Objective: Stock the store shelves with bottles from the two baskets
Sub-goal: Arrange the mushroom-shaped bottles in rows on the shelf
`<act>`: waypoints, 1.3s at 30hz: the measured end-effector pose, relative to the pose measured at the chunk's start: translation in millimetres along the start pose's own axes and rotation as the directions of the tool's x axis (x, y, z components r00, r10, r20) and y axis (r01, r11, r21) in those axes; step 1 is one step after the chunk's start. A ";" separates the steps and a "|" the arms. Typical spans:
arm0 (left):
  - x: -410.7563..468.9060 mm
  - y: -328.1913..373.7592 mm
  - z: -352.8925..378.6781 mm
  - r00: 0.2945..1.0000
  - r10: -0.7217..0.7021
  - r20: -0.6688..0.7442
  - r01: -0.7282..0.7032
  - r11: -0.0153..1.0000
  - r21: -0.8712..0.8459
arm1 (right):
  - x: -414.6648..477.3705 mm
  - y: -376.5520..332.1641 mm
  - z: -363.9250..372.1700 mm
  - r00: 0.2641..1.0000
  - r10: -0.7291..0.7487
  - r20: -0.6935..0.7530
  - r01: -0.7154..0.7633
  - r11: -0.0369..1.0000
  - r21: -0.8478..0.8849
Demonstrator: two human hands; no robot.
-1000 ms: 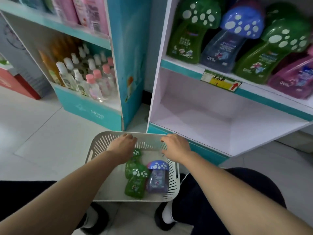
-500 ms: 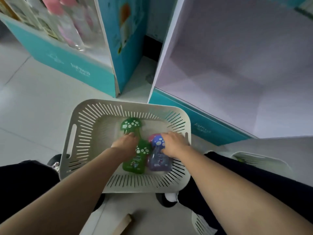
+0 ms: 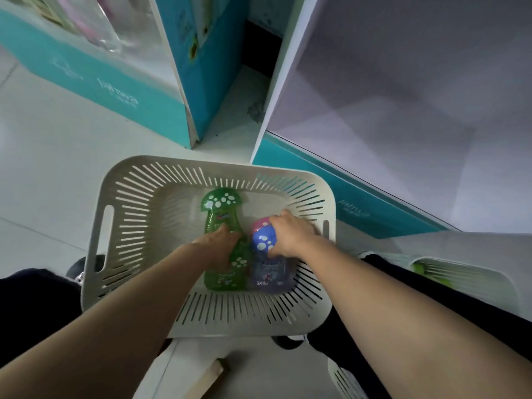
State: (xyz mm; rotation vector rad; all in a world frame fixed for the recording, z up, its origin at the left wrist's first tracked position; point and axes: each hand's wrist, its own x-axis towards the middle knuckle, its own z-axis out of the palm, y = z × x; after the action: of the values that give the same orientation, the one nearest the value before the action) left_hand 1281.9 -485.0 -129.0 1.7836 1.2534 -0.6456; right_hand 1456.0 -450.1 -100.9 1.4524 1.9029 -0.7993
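We see a white shelf unit with a teal base (image 3: 403, 116), its smooth lowest compartment bare, standing past the far right corner of a cream slotted plastic basket (image 3: 126, 226) on the pale tiled floor (image 3: 51, 156). A second basket of the same make (image 3: 472, 279) shows in part to the right, with something green in it that we cannot identify. The first basket, rectangular with rounded corners and a handle slot in each short wall, holds four glossy mushroom-capped bottles that we can count: two translucent green bottles with white-spotted caps, the far green bottle (image 3: 220, 210) towards the far wall and the near green bottle (image 3: 227, 279) by the near wall; one bluish bottle with a blue spotted cap (image 3: 269, 273) touching it on the right; one pink spotted cap (image 3: 259, 224) beyond. Our left hand (image 3: 217, 249) lies curled over the green bottles' junction; our right hand (image 3: 292, 234) is closed around the blue cap.
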 end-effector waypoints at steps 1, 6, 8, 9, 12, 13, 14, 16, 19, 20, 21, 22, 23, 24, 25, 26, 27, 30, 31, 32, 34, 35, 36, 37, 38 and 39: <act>-4.0 1.1 -0.8 1.000 -0.003 -0.007 0.003 1.000 0.004 | -3.3 -1.4 0.5 1.000 -0.010 -0.012 0.009 1.000 -0.016; -32.3 8.0 -18.2 0.997 -0.037 -0.069 0.040 0.998 0.039 | -32.2 -7.1 -1.0 0.988 -0.039 -0.151 0.020 0.992 -0.125; -47.4 10.9 -33.3 0.993 -0.048 -0.111 0.055 0.996 0.063 | -46.9 -8.4 -9.4 0.973 -0.041 -0.229 0.011 0.991 -0.132; -55.5 13.6 -42.0 0.990 -0.051 -0.133 0.061 0.995 0.072 | -54.8 -8.7 -15.9 0.963 -0.040 -0.267 0.005 0.992 -0.129; -81.8 25.7 -69.2 0.973 -0.052 -0.223 0.073 0.994 0.085 | -78.6 -9.3 -40.6 0.931 -0.047 -0.362 0.008 0.994 -0.107; -91.9 30.2 -78.5 0.965 -0.050 -0.256 0.073 0.994 0.080 | -87.6 -9.3 -50.0 0.920 -0.049 -0.390 0.013 0.995 -0.096; -102.7 35.2 -87.9 0.957 -0.046 -0.286 0.070 0.995 0.072 | -96.8 -9.0 -59.5 0.908 -0.050 -0.417 0.016 0.996 -0.084; -124.9 44.9 -105.1 0.938 -0.030 -0.346 0.052 0.997 0.055 | -116.8 -7.8 -78.0 0.883 -0.041 -0.468 0.018 0.998 -0.054; -160.6 60.9 -129.0 0.897 -0.003 -0.442 0.029 0.998 0.053 | -148.9 -4.8 -103.3 0.840 -0.021 -0.542 0.023 1.000 -0.004; -172.3 66.0 -136.1 0.880 0.004 -0.475 0.024 0.998 0.054 | -159.9 -3.8 -111.1 0.824 -0.018 -0.567 0.023 1.000 0.002; -183.7 70.9 -143.0 0.863 0.012 -0.505 0.018 0.998 0.054 | -171.6 -3.1 -118.9 0.805 -0.016 -0.593 0.023 1.000 0.003; -195.3 76.3 -149.8 0.846 0.020 -0.533 0.011 0.998 0.055 | -182.9 -2.7 -126.3 0.786 -0.016 -0.617 0.023 1.000 0.004; -207.0 81.8 -156.5 0.827 0.029 -0.561 0.005 0.998 0.059 | -194.5 -2.3 -133.5 0.767 -0.017 -0.641 0.024 1.000 0.003; -218.0 87.6 -163.0 0.810 0.038 -0.585 -0.001 0.998 0.064 | -206.0 -2.0 -140.5 0.749 -0.019 -0.662 0.027 1.000 0.002; -229.0 93.7 -169.2 0.795 0.048 -0.605 -0.005 0.997 0.072 | -216.9 -1.5 -147.4 0.732 -0.019 -0.681 0.028 1.000 0.002; -238.9 99.6 -175.4 0.780 0.059 -0.623 -0.010 0.997 0.081 | -227.3 -0.9 -154.0 0.717 -0.017 -0.697 0.028 1.000 0.005; -248.5 105.4 -181.1 0.766 0.069 -0.640 -0.016 0.996 0.088 | -237.2 -0.3 -160.3 0.703 -0.014 -0.711 0.030 1.000 0.010; -275.5 122.1 -197.0 0.720 0.087 -0.688 -0.039 0.996 0.085 | -264.5 1.9 -176.1 0.658 -0.010 -0.753 0.039 0.999 0.021; -283.4 127.0 -202.0 0.704 0.091 -0.704 -0.052 0.996 0.078 | -273.6 2.9 -180.9 0.643 -0.013 -0.766 0.043 0.999 0.019; -290.6 131.5 -207.4 0.688 0.098 -0.719 -0.070 0.995 0.069 | -282.6 3.8 -185.9 0.629 -0.017 -0.777 0.047 0.999 0.016; -304.2 139.4 -217.1 0.656 0.104 -0.748 -0.110 0.993 0.041 | -299.9 6.1 -195.7 0.598 -0.022 -0.801 0.059 0.998 0.017; -311.9 144.7 -222.0 0.635 0.105 -0.765 -0.130 0.991 0.028 | -310.0 8.0 -200.9 0.576 -0.023 -0.817 0.066 0.998 0.018; -317.8 148.5 -227.3 0.616 0.106 -0.781 -0.152 0.988 0.014 | -317.9 9.4 -206.1 0.555 -0.027 -0.832 0.074 0.997 0.018; -322.9 151.3 -232.2 0.597 0.107 -0.795 -0.177 0.984 0.000 | -323.8 10.3 -211.5 0.537 -0.028 -0.843 0.082 0.996 0.019; -328.7 156.0 -237.2 0.576 0.114 -0.810 -0.206 0.979 -0.009 | -331.3 12.2 -216.9 0.515 -0.028 -0.857 0.087 0.996 0.019; -333.5 160.6 -241.8 0.553 0.123 -0.824 -0.231 0.973 -0.010 | -338.8 14.5 -222.4 0.492 -0.027 -0.870 0.090 0.996 0.020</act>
State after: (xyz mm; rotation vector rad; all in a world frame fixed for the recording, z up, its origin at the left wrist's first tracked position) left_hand 1295.6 -466.5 312.6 2.1463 1.6091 0.4850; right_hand 1519.0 -481.2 298.5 2.0873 2.6762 -0.0593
